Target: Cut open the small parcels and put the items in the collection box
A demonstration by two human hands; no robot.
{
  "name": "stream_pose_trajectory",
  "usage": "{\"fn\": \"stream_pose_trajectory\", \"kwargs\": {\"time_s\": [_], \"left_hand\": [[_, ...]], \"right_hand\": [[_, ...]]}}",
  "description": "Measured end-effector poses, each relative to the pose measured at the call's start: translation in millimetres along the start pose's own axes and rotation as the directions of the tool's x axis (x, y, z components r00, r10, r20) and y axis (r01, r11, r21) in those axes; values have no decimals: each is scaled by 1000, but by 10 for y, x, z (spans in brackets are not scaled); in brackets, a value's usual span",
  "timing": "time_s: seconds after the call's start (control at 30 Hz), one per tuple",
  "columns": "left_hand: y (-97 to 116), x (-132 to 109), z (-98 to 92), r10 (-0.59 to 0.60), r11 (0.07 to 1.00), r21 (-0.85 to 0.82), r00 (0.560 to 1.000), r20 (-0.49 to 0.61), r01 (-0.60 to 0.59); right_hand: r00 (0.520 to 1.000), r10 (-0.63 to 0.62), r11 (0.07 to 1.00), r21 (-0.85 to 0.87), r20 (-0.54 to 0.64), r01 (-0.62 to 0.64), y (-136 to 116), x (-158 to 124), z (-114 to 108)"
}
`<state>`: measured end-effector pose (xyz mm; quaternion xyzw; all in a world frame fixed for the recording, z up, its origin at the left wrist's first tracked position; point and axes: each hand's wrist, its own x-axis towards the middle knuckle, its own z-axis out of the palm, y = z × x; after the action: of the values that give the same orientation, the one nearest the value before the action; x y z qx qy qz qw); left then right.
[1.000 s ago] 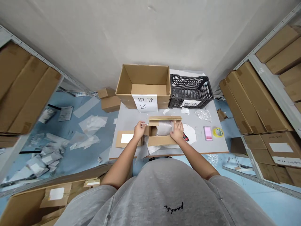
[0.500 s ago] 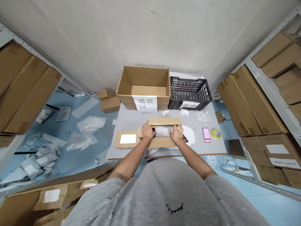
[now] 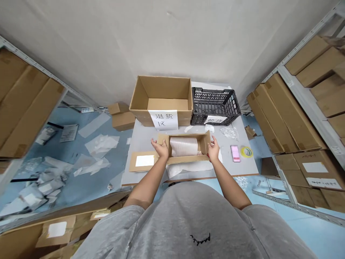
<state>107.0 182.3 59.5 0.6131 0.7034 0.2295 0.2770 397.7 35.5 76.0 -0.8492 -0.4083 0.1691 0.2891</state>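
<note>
One roll [image 3: 183, 146] in a carton [image 3: 188, 159] lies between left hand [image 3: 161, 148] and right hand [image 3: 214, 149].

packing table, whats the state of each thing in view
cardboard box, open, flaps spread
wrapped roll, lying inside the box
left hand, open, at the box's left end
right hand, open, at the box's right corner
large carton, open, upright
black plastic crate, upright
yellow tape roll, lying flat

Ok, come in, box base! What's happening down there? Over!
Left hand and right hand open at the box ends. Wrapped roll lying in open cardboard box. Nothing on top of it.
</note>
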Motion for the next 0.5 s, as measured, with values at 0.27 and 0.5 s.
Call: {"fn": "stream_pose_trajectory", "kwargs": {"time_s": [0.27, 0.5], "left_hand": [[-74, -44, -106, 266, 932, 223, 958, 107, -284], [-71, -104, -281, 626, 643, 15, 537, 565, -765]], "right_hand": [[992, -125, 905, -409, 12, 118, -13, -45, -73], [891, -173, 883, -334, 419, 329, -22, -3, -61]]}}
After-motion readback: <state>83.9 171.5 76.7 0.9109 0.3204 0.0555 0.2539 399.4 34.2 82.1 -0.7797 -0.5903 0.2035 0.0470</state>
